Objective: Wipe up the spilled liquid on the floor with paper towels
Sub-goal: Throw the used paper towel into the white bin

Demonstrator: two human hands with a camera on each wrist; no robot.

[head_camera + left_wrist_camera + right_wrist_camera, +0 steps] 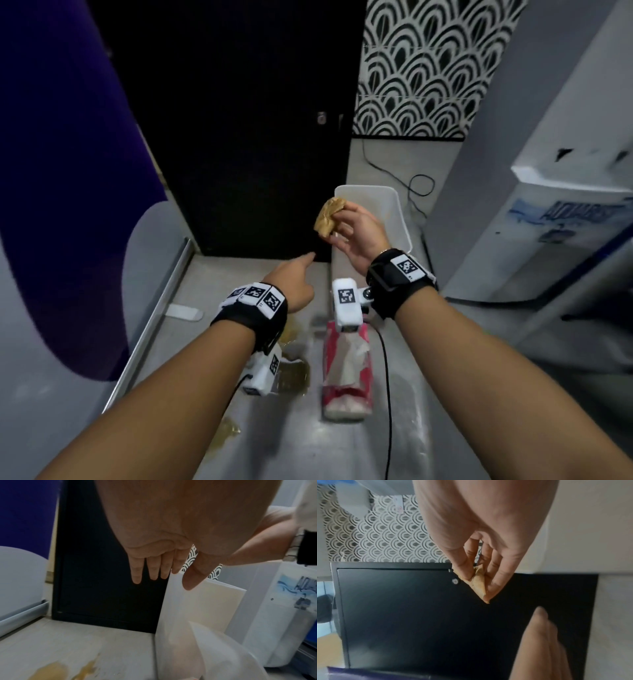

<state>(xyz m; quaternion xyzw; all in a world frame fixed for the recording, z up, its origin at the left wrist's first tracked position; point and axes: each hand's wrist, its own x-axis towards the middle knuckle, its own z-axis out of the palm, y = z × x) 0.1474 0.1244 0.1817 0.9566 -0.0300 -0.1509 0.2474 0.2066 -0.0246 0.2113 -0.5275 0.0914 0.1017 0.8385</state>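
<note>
My right hand [342, 222] is raised in front of the white bin [387, 205] and pinches a soaked, brown wad of paper towel [329, 217] between thumb and fingers; the right wrist view shows the wad [478, 584] in the fingertips. My left hand [294, 277] is lower, empty, with straight fingers [137, 580] reaching toward the bin's left edge [171, 615]; I cannot tell if they touch it. Yellow-brown liquid [294, 375] lies on the grey floor under my left wrist, with a smaller patch [227, 431] nearer me. A red tissue pack [346, 363] lies beside the spill.
A black cabinet [239, 137] stands behind the bin. A white appliance with blue print [565, 222] fills the right side. A black cable [387, 377] runs along the floor right of the pack. A small white piece [183, 312] lies by the left wall's rail.
</note>
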